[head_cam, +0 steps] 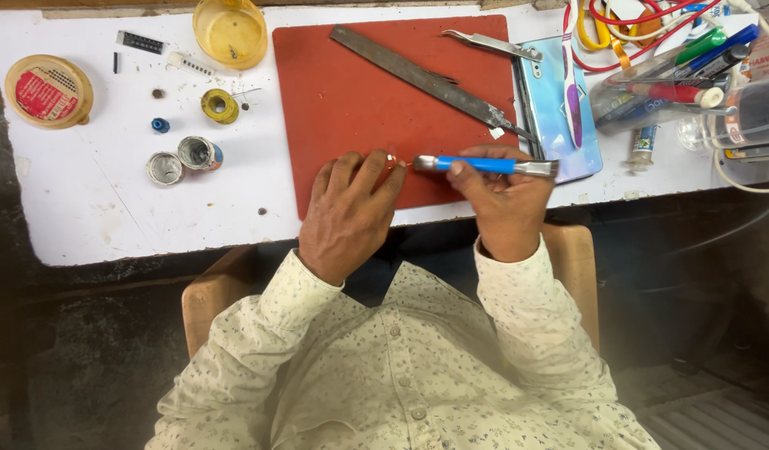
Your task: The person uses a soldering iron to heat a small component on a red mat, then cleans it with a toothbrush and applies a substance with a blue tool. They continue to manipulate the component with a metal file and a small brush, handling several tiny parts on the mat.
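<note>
Blue-handled tool (pixel 493 165) was gripped in right hand (pixel 505 200), tip pointing left at a tiny part (pixel 392 159) pinched in left hand (pixel 349 212) fingertips. Both sat over the front edge of the red mat (pixel 359 92) on the white table (pixel 84 200). Metal file (pixel 426 79) lay diagonally across the mat's back half.

Matt red rubbery mat (pixel 351 100), dull grey metal file (pixel 426 77), glossy blue-handled tool (pixel 484 165)

From my end: long grey metal file (pixel 430 77) diagonal on red mat (pixel 334 125), light-blue phone (pixel 559 108) just beside, yellow plastic lid (pixel 230 32) up top, two small open tins (pixel 183 160) left, round red-labelled tin (pixel 49 91) far left.
</note>
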The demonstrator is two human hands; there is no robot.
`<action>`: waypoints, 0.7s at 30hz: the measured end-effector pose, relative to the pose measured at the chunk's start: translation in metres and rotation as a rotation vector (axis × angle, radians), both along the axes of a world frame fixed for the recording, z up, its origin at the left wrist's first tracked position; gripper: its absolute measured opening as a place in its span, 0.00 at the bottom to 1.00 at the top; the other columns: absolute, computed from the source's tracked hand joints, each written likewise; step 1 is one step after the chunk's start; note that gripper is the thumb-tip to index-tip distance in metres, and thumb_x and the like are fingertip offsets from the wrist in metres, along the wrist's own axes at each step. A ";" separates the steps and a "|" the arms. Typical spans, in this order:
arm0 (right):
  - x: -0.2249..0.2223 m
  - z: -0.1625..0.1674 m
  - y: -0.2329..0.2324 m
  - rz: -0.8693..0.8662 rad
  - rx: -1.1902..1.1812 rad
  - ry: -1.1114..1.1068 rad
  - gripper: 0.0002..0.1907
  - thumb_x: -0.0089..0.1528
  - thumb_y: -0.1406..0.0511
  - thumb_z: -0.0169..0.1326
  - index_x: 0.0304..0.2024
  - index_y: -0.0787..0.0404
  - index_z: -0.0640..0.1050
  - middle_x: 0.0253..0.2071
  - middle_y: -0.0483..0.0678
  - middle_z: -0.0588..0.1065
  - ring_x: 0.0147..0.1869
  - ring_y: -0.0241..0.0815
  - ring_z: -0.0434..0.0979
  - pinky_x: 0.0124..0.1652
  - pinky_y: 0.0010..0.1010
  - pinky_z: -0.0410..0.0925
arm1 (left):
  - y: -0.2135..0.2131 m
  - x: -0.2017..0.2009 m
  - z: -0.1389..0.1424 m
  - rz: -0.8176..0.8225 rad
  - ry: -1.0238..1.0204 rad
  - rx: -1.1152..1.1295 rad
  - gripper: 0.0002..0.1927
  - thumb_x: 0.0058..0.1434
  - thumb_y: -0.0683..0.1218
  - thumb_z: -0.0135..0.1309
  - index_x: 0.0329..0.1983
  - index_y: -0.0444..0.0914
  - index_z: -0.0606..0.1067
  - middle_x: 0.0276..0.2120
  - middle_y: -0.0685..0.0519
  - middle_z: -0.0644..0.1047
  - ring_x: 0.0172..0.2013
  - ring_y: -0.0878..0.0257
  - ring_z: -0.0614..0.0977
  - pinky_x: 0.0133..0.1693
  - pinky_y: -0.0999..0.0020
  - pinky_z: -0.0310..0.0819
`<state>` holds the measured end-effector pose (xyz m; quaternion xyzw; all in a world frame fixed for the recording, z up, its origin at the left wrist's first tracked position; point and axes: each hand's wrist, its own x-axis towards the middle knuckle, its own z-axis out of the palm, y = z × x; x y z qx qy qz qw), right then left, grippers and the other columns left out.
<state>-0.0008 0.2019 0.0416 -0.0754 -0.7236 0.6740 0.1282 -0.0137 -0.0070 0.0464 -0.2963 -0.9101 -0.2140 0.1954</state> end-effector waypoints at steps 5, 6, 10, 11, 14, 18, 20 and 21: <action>-0.004 0.005 0.000 -0.019 -0.030 -0.021 0.08 0.61 0.77 0.64 0.41 0.72 0.78 0.34 0.52 0.80 0.35 0.35 0.81 0.38 0.23 0.76 | -0.001 0.000 -0.001 0.002 -0.016 0.007 0.17 0.62 0.43 0.56 0.55 0.38 0.78 0.52 0.51 0.73 0.52 0.54 0.74 0.55 0.53 0.72; -0.004 0.006 0.001 -0.027 -0.036 -0.014 0.08 0.61 0.77 0.64 0.41 0.72 0.78 0.35 0.52 0.80 0.35 0.36 0.81 0.39 0.23 0.77 | -0.002 0.001 -0.002 0.007 -0.015 -0.001 0.17 0.62 0.43 0.56 0.55 0.38 0.78 0.52 0.51 0.73 0.52 0.54 0.74 0.55 0.53 0.72; -0.005 0.008 -0.002 0.037 0.002 -0.049 0.07 0.60 0.77 0.63 0.40 0.72 0.79 0.33 0.53 0.80 0.33 0.36 0.81 0.35 0.23 0.76 | -0.001 0.000 -0.004 0.004 0.000 -0.005 0.16 0.64 0.42 0.56 0.56 0.38 0.78 0.53 0.52 0.73 0.52 0.54 0.74 0.56 0.54 0.72; -0.005 0.008 -0.002 0.015 0.031 -0.042 0.07 0.60 0.77 0.64 0.40 0.72 0.79 0.33 0.53 0.80 0.34 0.36 0.81 0.35 0.23 0.75 | -0.001 0.001 -0.004 0.001 -0.008 -0.002 0.16 0.64 0.42 0.56 0.56 0.38 0.78 0.53 0.52 0.73 0.52 0.54 0.74 0.56 0.54 0.72; -0.005 0.007 -0.002 -0.021 0.031 -0.012 0.07 0.61 0.77 0.63 0.40 0.72 0.78 0.33 0.52 0.80 0.34 0.36 0.81 0.37 0.23 0.75 | -0.001 0.000 -0.004 0.012 -0.003 0.002 0.16 0.63 0.43 0.56 0.55 0.38 0.78 0.53 0.51 0.73 0.53 0.54 0.74 0.55 0.54 0.73; -0.005 0.003 -0.002 -0.004 -0.027 0.023 0.08 0.62 0.78 0.64 0.41 0.73 0.77 0.35 0.51 0.78 0.36 0.35 0.78 0.38 0.23 0.73 | -0.002 0.000 -0.003 0.000 -0.001 -0.004 0.17 0.63 0.43 0.56 0.55 0.38 0.77 0.52 0.51 0.73 0.52 0.53 0.74 0.55 0.53 0.73; -0.005 0.000 -0.002 -0.017 0.023 0.040 0.09 0.62 0.78 0.65 0.41 0.73 0.77 0.36 0.51 0.78 0.37 0.34 0.77 0.38 0.23 0.72 | -0.001 0.001 -0.002 0.008 -0.002 -0.001 0.16 0.64 0.43 0.56 0.55 0.38 0.77 0.52 0.52 0.73 0.53 0.54 0.74 0.56 0.53 0.73; -0.004 -0.001 -0.003 -0.045 0.046 0.049 0.08 0.62 0.77 0.64 0.41 0.72 0.77 0.36 0.51 0.78 0.38 0.34 0.79 0.39 0.23 0.74 | -0.001 0.001 -0.002 0.016 -0.001 -0.002 0.16 0.64 0.43 0.56 0.55 0.38 0.77 0.52 0.52 0.73 0.53 0.54 0.74 0.56 0.53 0.73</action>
